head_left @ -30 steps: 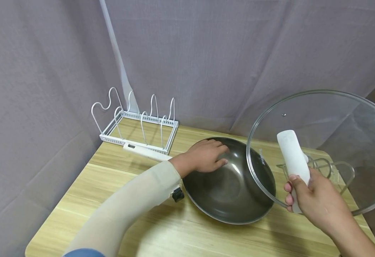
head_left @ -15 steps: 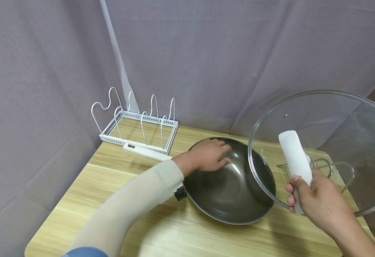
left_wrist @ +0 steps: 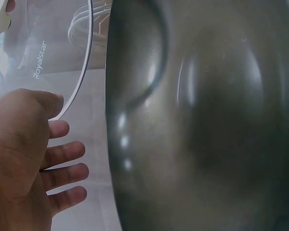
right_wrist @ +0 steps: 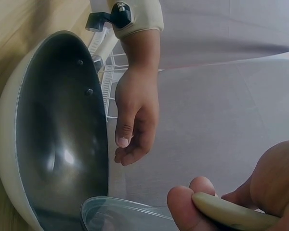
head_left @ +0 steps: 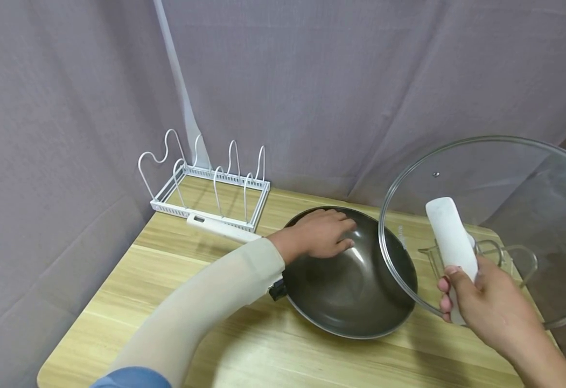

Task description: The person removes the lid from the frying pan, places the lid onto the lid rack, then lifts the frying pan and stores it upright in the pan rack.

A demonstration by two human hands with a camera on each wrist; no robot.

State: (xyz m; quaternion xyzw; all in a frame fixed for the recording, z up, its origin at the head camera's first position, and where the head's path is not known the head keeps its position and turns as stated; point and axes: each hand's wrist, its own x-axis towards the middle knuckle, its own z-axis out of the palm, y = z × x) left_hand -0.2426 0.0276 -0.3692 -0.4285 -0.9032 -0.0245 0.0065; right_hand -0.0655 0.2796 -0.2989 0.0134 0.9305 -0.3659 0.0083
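A dark-lined wok (head_left: 350,293) rests on the wooden table, its white handle (head_left: 224,228) pointing left. Over its far left part hovers my left hand (head_left: 322,234), fingers loosely bent and holding nothing; the right wrist view shows it apart from the wok. My right hand (head_left: 496,310) grips the white handle (head_left: 449,231) of a large glass lid (head_left: 510,178). Raised and tilted, the lid is to the right of the wok and overlaps its right edge in the head view. "Royalstar" is printed on the glass in the left wrist view.
A white wire rack (head_left: 168,209) with upright loops stands at the table's back left, close behind the wok handle. Another wire rack (head_left: 533,264) shows through the lid at the right. Grey cloth (head_left: 302,97) hangs behind the table (head_left: 132,291).
My left hand has drifted slightly to the right over the wok. The lid in my right hand has also shifted a little to the right. The wok stays in place.
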